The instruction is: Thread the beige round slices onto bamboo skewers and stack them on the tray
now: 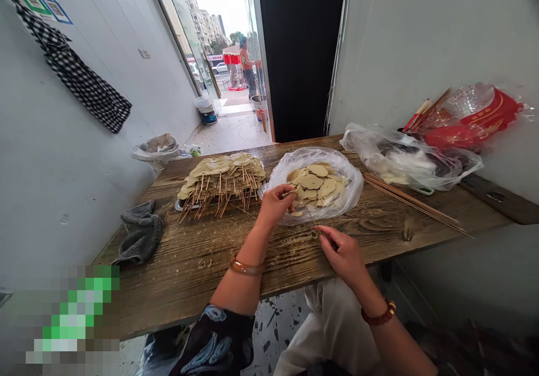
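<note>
My left hand (274, 204) is over the near left side of an open clear plastic bag (356, 180), its thumb and fingers pinching a thin pale-yellow slice, mostly hidden by the fingers. Loose flat slices (310, 182) with wavy edges fill the bag. Closer to the table's front edge, my right hand (343, 251) grips the lower end of a thin wooden skewer (312, 216). The skewer slants up toward my left fingers; whether its tip is through the slice is too small to tell. Left of the bag lies a heap of skewered slices (223, 175), sticks pointing toward me.
Spare skewers (415, 203) lie right of the bag, beside another plastic bag (404, 160) and a dark flat board (497, 199). A grey cloth (138, 233) rests at the table's left edge. Beyond the open doorway stands a person (247, 64).
</note>
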Motion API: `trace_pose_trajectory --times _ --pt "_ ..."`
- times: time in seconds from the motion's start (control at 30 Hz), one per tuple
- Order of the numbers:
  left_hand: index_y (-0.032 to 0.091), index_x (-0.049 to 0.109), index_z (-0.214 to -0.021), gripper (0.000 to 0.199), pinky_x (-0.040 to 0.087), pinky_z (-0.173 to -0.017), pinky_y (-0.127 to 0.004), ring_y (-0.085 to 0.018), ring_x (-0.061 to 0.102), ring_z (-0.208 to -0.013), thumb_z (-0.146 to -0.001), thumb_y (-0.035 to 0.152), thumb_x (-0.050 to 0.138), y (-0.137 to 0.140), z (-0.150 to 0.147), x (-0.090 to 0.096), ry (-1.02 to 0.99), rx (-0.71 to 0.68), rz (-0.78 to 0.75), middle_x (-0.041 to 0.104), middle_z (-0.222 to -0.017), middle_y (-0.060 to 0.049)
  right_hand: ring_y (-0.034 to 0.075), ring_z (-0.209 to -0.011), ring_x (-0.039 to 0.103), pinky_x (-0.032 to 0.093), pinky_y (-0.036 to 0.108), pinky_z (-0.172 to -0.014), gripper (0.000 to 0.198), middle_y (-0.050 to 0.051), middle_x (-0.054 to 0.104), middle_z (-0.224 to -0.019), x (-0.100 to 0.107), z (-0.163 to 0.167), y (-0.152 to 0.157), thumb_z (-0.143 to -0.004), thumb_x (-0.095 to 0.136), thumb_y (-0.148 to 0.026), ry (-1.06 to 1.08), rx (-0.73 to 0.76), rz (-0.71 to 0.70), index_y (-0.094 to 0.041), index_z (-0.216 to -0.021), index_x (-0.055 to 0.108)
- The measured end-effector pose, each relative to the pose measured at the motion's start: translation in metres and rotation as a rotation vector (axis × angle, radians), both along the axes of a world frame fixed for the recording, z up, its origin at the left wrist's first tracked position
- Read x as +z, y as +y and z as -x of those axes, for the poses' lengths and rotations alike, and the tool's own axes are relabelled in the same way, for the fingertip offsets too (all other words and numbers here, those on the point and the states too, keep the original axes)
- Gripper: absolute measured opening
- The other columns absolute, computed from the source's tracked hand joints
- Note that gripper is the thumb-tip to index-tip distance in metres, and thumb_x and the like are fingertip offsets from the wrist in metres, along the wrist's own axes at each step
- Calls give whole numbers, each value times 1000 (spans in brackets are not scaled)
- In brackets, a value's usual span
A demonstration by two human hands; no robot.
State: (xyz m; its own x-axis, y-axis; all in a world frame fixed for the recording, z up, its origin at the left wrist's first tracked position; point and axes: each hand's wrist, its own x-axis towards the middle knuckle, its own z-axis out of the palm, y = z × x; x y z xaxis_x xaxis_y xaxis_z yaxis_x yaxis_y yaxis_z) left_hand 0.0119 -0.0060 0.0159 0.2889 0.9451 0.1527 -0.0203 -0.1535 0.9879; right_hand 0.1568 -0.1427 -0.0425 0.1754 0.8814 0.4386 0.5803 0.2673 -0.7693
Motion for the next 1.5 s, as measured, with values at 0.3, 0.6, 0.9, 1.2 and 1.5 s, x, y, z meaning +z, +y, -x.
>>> trace_pose_trajectory --times 0.3,0.6,0.9,1.2,1.5 --pt "14 65 -76 15 40 -43 -18 -6 51 -41 -66 25 68 0 -1 0 36 -30 -22 58 -57 4 20 -91 69 54 31 -80 29 6 72 -102 -1 -1 0 -88 46 -26 -6 15 10 -22 -107 67" --pt "14 66 -76 14 40 -44 -18 -7 51 -42 -66 23 66 -3 -2 3 91 -52 -46 57 -54 4 20 -86 70 54 31 -76 29 5 73 -98 0 0 2 -87 47 -25 -14 -8 20 -23 -106 68" --pt "13 63 -77 21 38 -44 -18 -5 49 -42 -65 29 70 -4 -4 -1 -11 -145 46 57 -58 4 20 -89 69 54 33 -82 29 5 73 -101 0 0 1 -86 47 -24 36 -27 11 -22 -105 69" --pt "13 58 -78 31 22 -36 -16 -4 45 -36 -60 33 75 -6 -5 -3 -192 -110 253 52 -51 6 20 -96 68 53 33 -85 28 6 72 -105 -4 -3 -3 -88 49 -28 68 5 -9 -22 -107 69" --pt "14 57 -75 33 17 -35 -16 -3 43 -36 -59 36 76 -10 -5 -1 -225 -144 295 49 -51 6 20 -96 68 55 32 -83 27 6 72 -106 -4 -3 -3 -88 52 -28 65 1 -29 -23 -107 69"
